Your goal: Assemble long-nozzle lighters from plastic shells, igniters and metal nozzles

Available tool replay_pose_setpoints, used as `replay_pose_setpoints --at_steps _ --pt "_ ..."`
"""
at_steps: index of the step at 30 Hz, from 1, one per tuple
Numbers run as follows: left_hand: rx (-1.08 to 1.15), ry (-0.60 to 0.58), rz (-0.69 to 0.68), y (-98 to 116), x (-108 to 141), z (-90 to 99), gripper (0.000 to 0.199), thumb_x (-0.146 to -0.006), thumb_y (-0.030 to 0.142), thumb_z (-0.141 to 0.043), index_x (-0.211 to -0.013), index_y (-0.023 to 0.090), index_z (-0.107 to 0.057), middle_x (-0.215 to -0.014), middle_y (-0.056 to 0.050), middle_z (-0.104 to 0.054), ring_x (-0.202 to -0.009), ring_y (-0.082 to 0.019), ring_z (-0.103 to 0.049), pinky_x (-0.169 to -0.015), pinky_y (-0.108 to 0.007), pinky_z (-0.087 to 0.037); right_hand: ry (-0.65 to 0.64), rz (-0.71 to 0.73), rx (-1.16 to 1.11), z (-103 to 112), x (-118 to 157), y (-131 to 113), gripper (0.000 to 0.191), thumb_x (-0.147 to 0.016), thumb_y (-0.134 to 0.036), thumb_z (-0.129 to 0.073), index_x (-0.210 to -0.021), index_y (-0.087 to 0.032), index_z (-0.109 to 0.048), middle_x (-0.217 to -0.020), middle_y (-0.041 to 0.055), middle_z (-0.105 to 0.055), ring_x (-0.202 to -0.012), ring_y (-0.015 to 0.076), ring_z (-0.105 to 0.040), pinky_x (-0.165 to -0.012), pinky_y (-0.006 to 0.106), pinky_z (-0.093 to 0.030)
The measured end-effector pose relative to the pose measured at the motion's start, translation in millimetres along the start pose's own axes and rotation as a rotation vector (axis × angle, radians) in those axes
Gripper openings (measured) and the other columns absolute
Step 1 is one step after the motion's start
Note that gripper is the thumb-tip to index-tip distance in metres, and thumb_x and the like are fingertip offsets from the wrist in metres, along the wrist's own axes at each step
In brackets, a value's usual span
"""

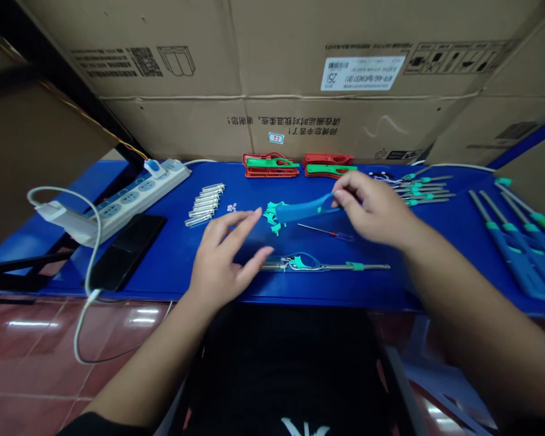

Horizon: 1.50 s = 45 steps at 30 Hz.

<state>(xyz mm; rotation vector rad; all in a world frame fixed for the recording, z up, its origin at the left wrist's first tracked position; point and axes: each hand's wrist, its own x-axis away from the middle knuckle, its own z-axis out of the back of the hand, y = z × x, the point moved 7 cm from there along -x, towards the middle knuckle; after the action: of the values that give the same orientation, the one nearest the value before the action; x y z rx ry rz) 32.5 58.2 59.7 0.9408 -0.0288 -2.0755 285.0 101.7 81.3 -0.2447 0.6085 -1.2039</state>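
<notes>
I can't see the left end of the wired, metal-rodded assembly (309,264), because the left hand (222,260) covers it. The right hand's fingertips (337,197) hide one end of the blue plastic shell (300,210), which looks blurred to me. The pinkish bits (230,208) are too small for me to identify. The frame's bottom edge crops the white garment print (305,427); its top edge, the carton (281,36).

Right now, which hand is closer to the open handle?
Your left hand, by the left end of the open handle; your right hand holds a blue shell beyond it.
</notes>
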Motion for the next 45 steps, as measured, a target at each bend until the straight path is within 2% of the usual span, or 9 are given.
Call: replay_pose_setpoints --at_steps 2,5,7,11,16,26,31,38,45 --pt "0.018 -0.085 -0.089 13.0 -1.2 -5.0 0.054 -0.085 0.039 -0.075 -0.135 0.027 -0.059 -0.122 -0.008 -0.067 -0.112 -0.026 -0.062 -0.101 -0.042 -0.049 -0.064 -0.045 -0.229 -18.9 21.1 -15.7 0.011 -0.096 -0.028 -0.047 -0.094 -0.023 -0.056 -0.083 0.0037 -0.07 -0.075 0.0196 -0.066 -0.068 0.032 -0.049" --pt "0.076 -0.163 -0.162 20.6 0.7 -12.8 0.039 -0.088 0.038 -0.072 -0.123 0.021 -0.067 -0.11 -0.008 -0.072 -0.098 -0.022 -0.066 -0.089 -0.038 -0.053 -0.141 -0.143 -0.408 -47.5 45.2 -25.6 0.015 -0.099 -0.031 -0.046 -0.098 -0.022 -0.058 -0.083 0.0021 -0.07 -0.075 0.0169 -0.066 -0.067 0.03 -0.051" --pt "0.105 -0.192 -0.16 17.0 1.7 -16.9 0.033 -0.09 0.038 -0.069 -0.116 0.017 -0.07 -0.105 -0.009 -0.074 -0.092 -0.021 -0.067 -0.085 -0.037 -0.054 -0.139 -0.123 -0.374 -54.5 52.6 -28.9 0.02 -0.099 -0.033 -0.047 -0.108 -0.022 -0.061 -0.094 0.004 -0.07 -0.083 0.0172 -0.067 -0.075 0.032 -0.053" --pt "0.191 -0.365 -0.142 7.1 2.2 -28.8 0.033 -0.092 0.041 -0.067 -0.114 0.018 -0.071 -0.102 -0.008 -0.074 -0.092 -0.02 -0.066 -0.086 -0.037 -0.054 -0.251 0.117 -0.128 -60.4 55.8 -40.2 0.041 -0.091 -0.038 -0.064 -0.129 -0.024 -0.062 -0.125 0.0092 -0.064 -0.116 0.0249 -0.06 -0.099 0.041 -0.049" --pt "0.166 -0.52 -0.138 0.5 4.8 -39.8 0.034 -0.095 0.043 -0.06 -0.118 0.019 -0.07 -0.107 -0.008 -0.072 -0.099 -0.023 -0.064 -0.092 -0.041 -0.051 -0.337 0.153 0.014 -69.7 52.4 -34.6 0.042 -0.089 -0.042 -0.066 -0.127 -0.023 -0.066 -0.119 0.009 -0.066 -0.114 0.0273 -0.06 -0.097 0.045 -0.049" --pt "0.171 -0.585 -0.132 -3.8 14.6 -41.4 0.042 -0.092 0.045 -0.064 -0.126 0.02 -0.066 -0.11 -0.009 -0.065 -0.1 -0.022 -0.06 -0.091 -0.04 -0.052 -0.402 0.21 0.17 -76.1 52.3 -44.5 0.035 -0.086 -0.038 -0.067 -0.116 -0.02 -0.071 -0.108 0.0091 -0.068 -0.101 0.0276 -0.062 -0.087 0.044 -0.05" --pt "0.175 -0.58 -0.108 -5.6 16.6 -41.3 0.041 -0.094 0.042 -0.063 -0.128 0.019 -0.065 -0.11 -0.009 -0.065 -0.1 -0.022 -0.06 -0.091 -0.04 -0.052 -0.423 0.261 0.235 -77.9 53.4 -48.8 0.038 -0.092 -0.039 -0.063 -0.124 -0.018 -0.067 -0.112 0.0106 -0.067 -0.103 0.0288 -0.062 -0.088 0.046 -0.05" --pt "0.15 -0.538 -0.111 -0.7 18.2 -39.0 0.044 -0.094 0.037 -0.063 -0.133 0.017 -0.061 -0.113 -0.009 -0.067 -0.103 -0.023 -0.06 -0.092 -0.041 -0.052 -0.364 0.269 0.133 -73.3 51.3 -50.8 0.035 -0.088 -0.036 -0.065 -0.118 -0.019 -0.07 -0.102 0.0084 -0.066 -0.095 0.0246 -0.062 -0.082 0.04 -0.05" --pt "0.201 -0.549 -0.095 -4.2 18.0 -40.7 0.04 -0.094 0.04 -0.063 -0.128 0.019 -0.065 -0.113 -0.008 -0.065 -0.104 -0.021 -0.059 -0.094 -0.039 -0.051 -0.42 0.244 0.042 -76.5 51.2 -46.5 0.036 -0.09 -0.037 -0.066 -0.122 -0.021 -0.068 -0.116 0.0085 -0.065 -0.105 0.0238 -0.061 -0.087 0.038 -0.051"
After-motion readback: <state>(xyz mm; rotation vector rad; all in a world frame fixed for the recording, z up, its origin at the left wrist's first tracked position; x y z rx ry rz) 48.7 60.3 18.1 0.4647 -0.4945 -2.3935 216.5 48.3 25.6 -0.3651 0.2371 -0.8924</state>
